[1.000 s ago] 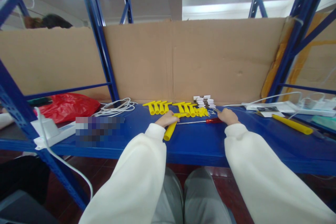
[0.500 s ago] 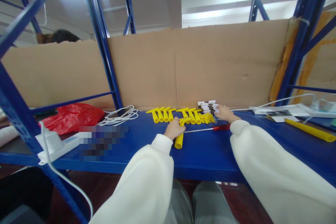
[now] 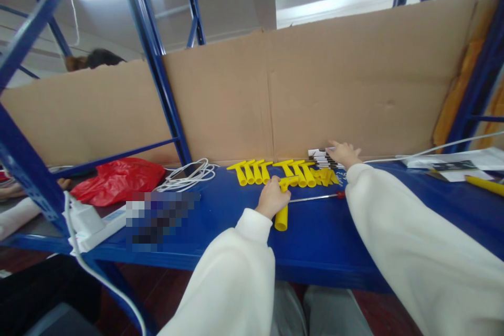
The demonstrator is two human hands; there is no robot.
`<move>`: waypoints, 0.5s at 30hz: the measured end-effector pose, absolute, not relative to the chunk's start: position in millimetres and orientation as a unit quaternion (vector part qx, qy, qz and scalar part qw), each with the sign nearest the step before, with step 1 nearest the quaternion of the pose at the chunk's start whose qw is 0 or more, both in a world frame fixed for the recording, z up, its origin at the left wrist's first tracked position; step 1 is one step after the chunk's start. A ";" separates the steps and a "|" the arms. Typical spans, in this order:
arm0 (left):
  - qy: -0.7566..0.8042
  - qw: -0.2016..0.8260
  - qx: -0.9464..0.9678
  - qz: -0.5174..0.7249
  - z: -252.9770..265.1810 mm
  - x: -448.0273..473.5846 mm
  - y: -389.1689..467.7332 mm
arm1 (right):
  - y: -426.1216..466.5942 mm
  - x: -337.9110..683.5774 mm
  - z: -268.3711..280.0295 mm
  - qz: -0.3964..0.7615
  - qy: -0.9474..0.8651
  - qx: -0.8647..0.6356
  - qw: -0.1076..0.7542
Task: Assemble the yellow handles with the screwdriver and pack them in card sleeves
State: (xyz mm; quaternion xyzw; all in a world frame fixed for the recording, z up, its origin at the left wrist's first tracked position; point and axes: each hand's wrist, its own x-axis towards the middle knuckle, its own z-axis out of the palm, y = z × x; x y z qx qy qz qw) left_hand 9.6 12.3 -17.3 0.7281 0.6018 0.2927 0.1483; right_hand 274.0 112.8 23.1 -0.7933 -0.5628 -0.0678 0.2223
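Note:
My left hand (image 3: 273,198) is closed around a yellow T-shaped handle (image 3: 282,218), its hollow round end pointing toward me over the blue shelf. My right hand (image 3: 345,154) reaches to a stack of flat white-and-black pieces (image 3: 322,158) against the cardboard; its fingers are apart, at the stack's right end. Whether they touch a piece is hard to tell. Between the hands lies a screwdriver (image 3: 317,198) with a red grip, its shaft running toward the held handle. Behind stand two groups of similar yellow handles (image 3: 252,173), and small yellow pieces (image 3: 325,176) lie beside them.
A cardboard panel (image 3: 220,105) closes off the back of the blue shelf (image 3: 228,220). Leftward are a coiled white cable (image 3: 189,176), a red plastic bag (image 3: 118,181) and a white power strip (image 3: 106,226). On the right lie papers (image 3: 460,168) and a yellow tube-like piece (image 3: 486,185).
The view has shifted, so things sit further right. My right hand's fingers have lifted and spread at the stack. My left hand still grips the yellow handle.

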 end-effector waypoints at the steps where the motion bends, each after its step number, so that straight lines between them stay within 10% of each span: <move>1: 0.600 0.148 0.730 0.292 -17.4 9.8 11.9 | 116.4 273.6 24.3 -0.068 -0.563 -0.795 0.216; 15: 0.588 0.149 0.737 0.299 -17.5 10.3 10.2 | 124.2 257.5 18.4 -0.065 -0.551 -0.802 0.219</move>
